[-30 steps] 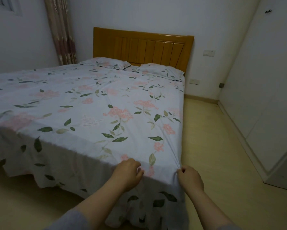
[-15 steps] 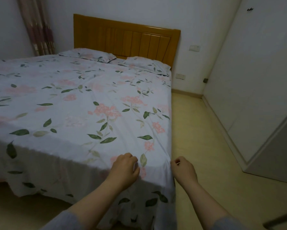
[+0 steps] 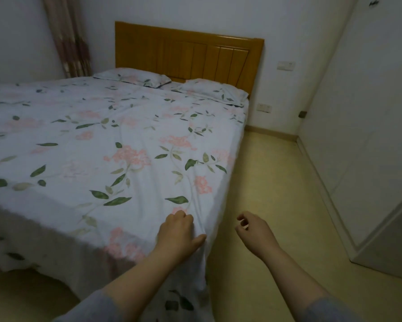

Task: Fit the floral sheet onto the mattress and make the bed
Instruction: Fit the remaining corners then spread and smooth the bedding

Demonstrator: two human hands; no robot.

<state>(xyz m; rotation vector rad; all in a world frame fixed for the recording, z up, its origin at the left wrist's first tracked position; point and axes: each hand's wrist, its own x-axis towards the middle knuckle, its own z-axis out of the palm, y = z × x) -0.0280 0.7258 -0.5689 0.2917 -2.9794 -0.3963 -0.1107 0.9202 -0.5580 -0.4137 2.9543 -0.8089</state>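
Left hand [image 3: 179, 233] grips wrinkled floral sheet [image 3: 125, 159]; right hand [image 3: 253, 231] loosely curled.

We have a single view, worn on the head. We stand at the foot-end corner of the bed [image 3: 208, 205], on its right side, and look forward and down along the sheet [image 3: 125, 159] toward the headboard [image 3: 188, 56]. That corner lies close beneath us; the floor [image 3: 276, 194] fills the right side of the view.

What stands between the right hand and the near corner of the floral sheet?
Nothing visible. The right hand hangs over bare floor beside the floral sheet; only open air separates them.
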